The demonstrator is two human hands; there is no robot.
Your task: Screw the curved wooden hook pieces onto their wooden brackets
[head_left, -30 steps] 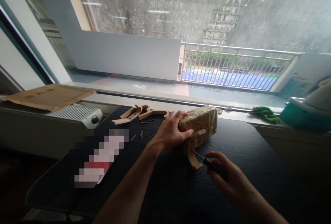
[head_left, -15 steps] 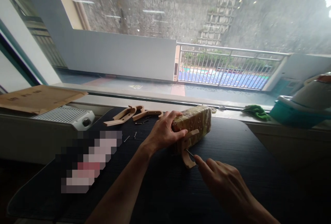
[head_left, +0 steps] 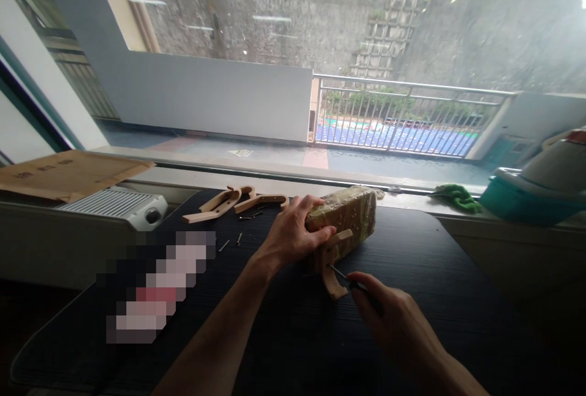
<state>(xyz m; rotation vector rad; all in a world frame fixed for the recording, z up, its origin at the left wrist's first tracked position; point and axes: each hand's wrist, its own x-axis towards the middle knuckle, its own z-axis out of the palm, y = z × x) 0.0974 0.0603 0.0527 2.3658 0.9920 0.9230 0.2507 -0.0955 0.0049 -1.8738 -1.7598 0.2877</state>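
My left hand (head_left: 297,228) grips the near end of a tape-wrapped block (head_left: 350,210), its thumb close to a curved wooden hook (head_left: 327,262). The hook stands against the block's near end on the dark table. My right hand (head_left: 389,307) is closed round the dark handle of a screwdriver (head_left: 339,273). The shaft points up and left, and its tip meets the hook's middle, where a screw hole seems to be; the tip itself is too small to make out.
More curved wooden hooks (head_left: 220,204) lie at the table's back left. Several screws (head_left: 224,245) are scattered before them. A blurred-out long item (head_left: 160,289) is on the left. Along the sill are a green cloth (head_left: 458,198) and a teal container (head_left: 526,201).
My right hand has turned and its grip has shifted, so more of the screwdriver's shaft and dark handle shows. The left hand, block and hook have hardly moved.
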